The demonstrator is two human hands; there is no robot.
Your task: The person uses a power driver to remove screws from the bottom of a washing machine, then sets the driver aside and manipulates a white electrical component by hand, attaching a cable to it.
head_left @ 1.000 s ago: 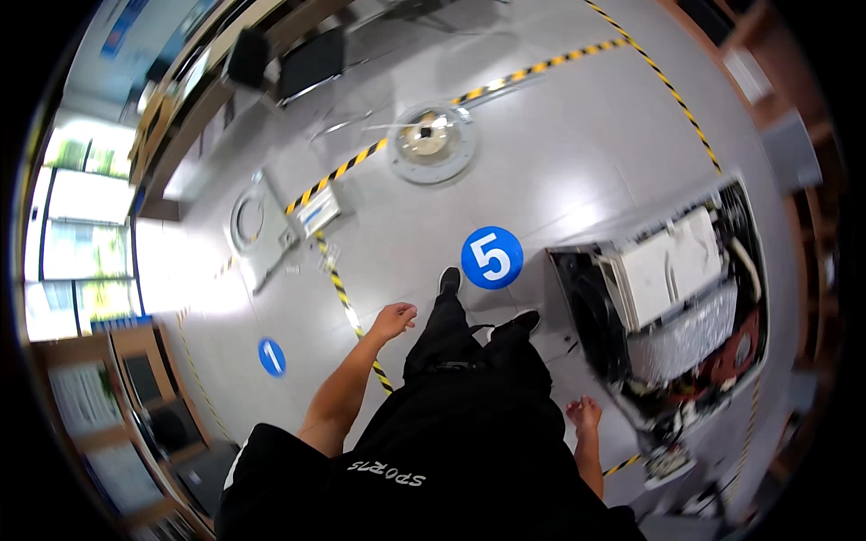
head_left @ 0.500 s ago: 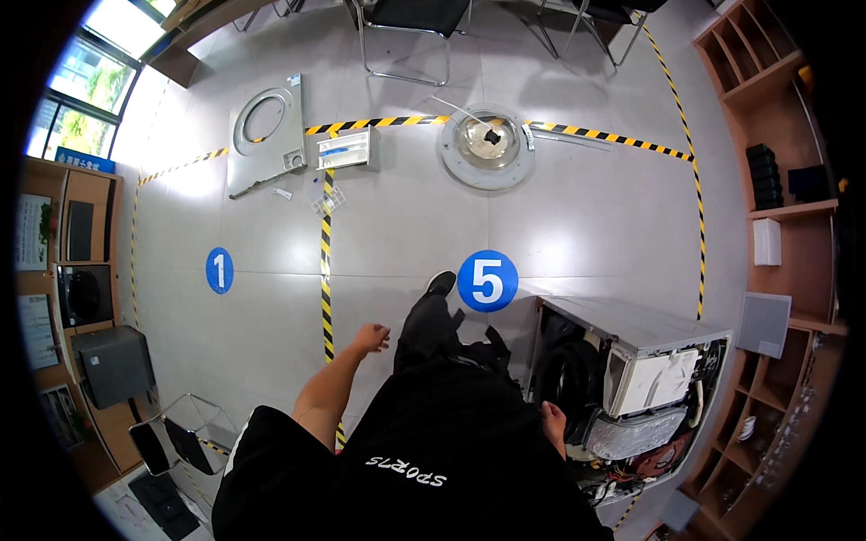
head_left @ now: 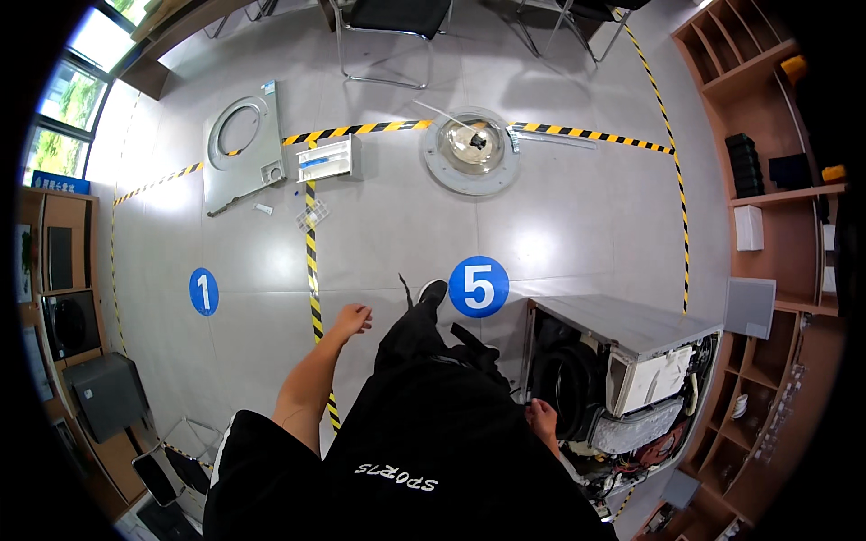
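My left hand point(head_left: 354, 318) hangs over the floor left of my leg, its fingers loosely bent with nothing in them. On my other side, my right hand point(head_left: 542, 419) is beside the opening of a partly dismantled washing machine point(head_left: 622, 320); whether it touches the machine I cannot tell. Its fingers are loosely bent and appear to hold nothing. The machine has a grey side panel, a black rubber door seal point(head_left: 566, 383), a white plastic housing point(head_left: 651, 376) and exposed wiring.
Ahead on the floor lie a grey front panel point(head_left: 269, 135) with a round hole, a detergent drawer point(head_left: 328, 160) and a round glass door point(head_left: 431, 171). Black-and-yellow tape point(head_left: 313, 279) marks the floor. Chairs point(head_left: 392, 20) stand at the back; wooden shelves point(head_left: 722, 86) line the right.
My view has shifted, so the floor parts sit further left and the round floor marks lower. My left hand has moved up and left in view; my right hand has also shifted left.
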